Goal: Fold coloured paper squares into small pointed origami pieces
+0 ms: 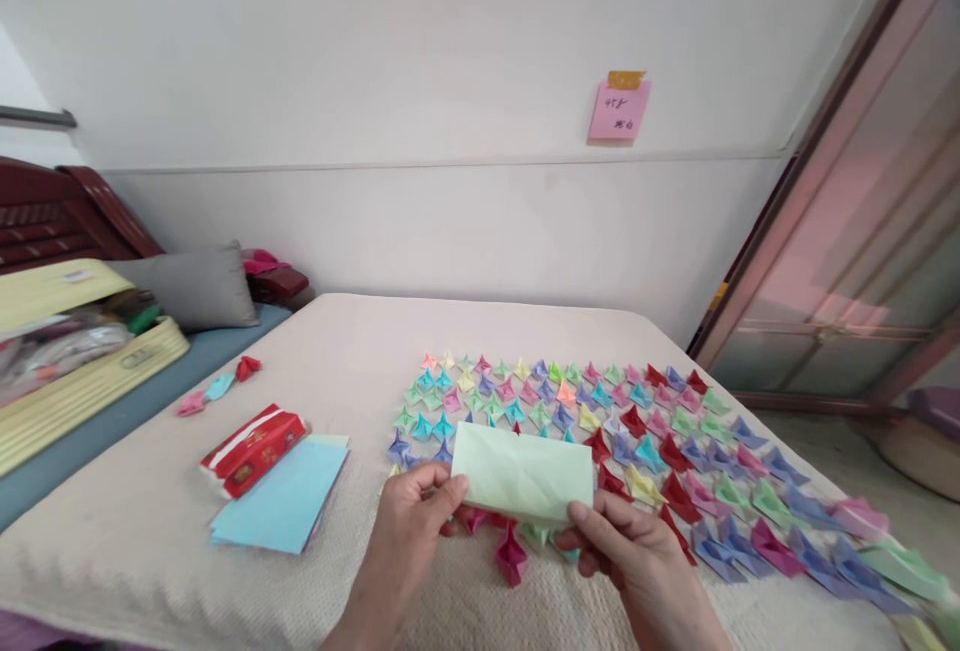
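Note:
A pale green sheet of paper (521,471), folded into a rectangle with faint diagonal creases, is held up between both hands. My left hand (416,521) pinches its lower left corner, thumb in front and fingers behind. On the lower right corner, my right hand (626,551) grips in the same way. Behind and below the paper spread rows of small folded paper boats (679,496) in many colours. One dark pink paper boat (511,559) lies just beneath the held paper, between the hands.
Left on the cream-covered surface (360,351) lie a stack of light blue paper (289,501), a red tissue pack (255,446) and several small folded papers (219,387). Farther left are a yellow case (90,371) and a grey pillow (195,286). A pink note (619,111) is taped to the wall.

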`<move>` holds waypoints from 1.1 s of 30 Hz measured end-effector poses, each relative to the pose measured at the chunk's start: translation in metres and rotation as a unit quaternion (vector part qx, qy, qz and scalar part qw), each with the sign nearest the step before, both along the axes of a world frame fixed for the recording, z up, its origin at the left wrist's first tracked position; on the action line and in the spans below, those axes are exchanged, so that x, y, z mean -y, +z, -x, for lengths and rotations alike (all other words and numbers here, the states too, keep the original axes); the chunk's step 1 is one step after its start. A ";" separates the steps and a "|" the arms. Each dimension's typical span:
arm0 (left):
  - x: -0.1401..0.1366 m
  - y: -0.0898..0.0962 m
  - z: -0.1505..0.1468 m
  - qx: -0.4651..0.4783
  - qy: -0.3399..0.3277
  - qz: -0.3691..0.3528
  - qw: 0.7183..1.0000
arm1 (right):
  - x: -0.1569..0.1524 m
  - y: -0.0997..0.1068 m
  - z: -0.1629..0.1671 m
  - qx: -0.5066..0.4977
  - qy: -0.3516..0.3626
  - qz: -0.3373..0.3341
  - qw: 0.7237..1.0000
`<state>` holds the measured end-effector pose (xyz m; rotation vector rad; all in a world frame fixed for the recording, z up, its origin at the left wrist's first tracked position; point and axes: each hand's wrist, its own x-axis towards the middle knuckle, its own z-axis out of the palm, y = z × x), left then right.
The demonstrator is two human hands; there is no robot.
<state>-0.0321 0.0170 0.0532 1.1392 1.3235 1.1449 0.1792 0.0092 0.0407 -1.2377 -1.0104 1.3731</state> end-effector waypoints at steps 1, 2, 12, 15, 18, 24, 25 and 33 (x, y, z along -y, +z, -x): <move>0.000 -0.001 -0.001 0.008 0.001 -0.004 1.000 | -0.001 -0.001 0.000 -0.007 -0.007 0.001 1.000; 0.000 -0.001 -0.001 0.013 0.005 -0.009 1.000 | -0.002 -0.003 0.001 -0.013 -0.016 0.000 1.000; 0.001 -0.005 -0.009 0.117 0.041 -0.027 0.992 | -0.004 -0.001 0.010 -0.093 -0.119 -0.020 0.988; 0.000 -0.005 -0.009 0.127 0.053 -0.041 0.990 | -0.002 0.003 0.012 -0.116 -0.132 -0.009 0.984; -0.002 -0.005 -0.008 0.135 0.068 -0.043 0.988 | -0.003 0.002 0.012 -0.161 -0.100 0.003 0.982; -0.002 -0.004 -0.010 0.201 0.095 -0.024 0.975 | -0.005 -0.007 0.012 -0.220 -0.054 0.010 0.974; -0.001 -0.004 -0.011 0.229 0.091 -0.023 0.969 | -0.005 -0.008 0.012 -0.213 -0.059 0.012 0.975; 0.008 -0.004 -0.029 0.364 -0.058 0.021 0.929 | 0.000 -0.005 0.026 -0.167 -0.083 -0.033 0.982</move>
